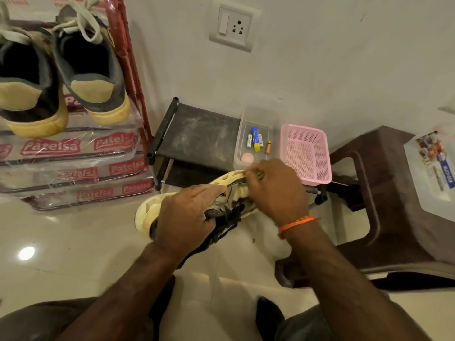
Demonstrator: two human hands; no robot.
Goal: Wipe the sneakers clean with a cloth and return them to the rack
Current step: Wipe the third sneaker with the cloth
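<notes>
Gripping 1 sneaker (197,207) sole-up, left hand (187,217) clasps its midsection; right hand (275,190) pinches the sole edge; long axis runs lower-left to upper-right.

Glossy cream tiled floor (73,242). Red-framed shoe rack (133,77) at left by the wall; its plastic-wrapped top shelf carries a pair of dark sneakers (61,77), yellowed heels outward. Low black shelf (197,134) against the wall: clear plastic box (258,136) and pink mesh basket (307,153) at its right end. Brown plastic stool (384,193) at right bears a lidded white container (433,173).
</notes>
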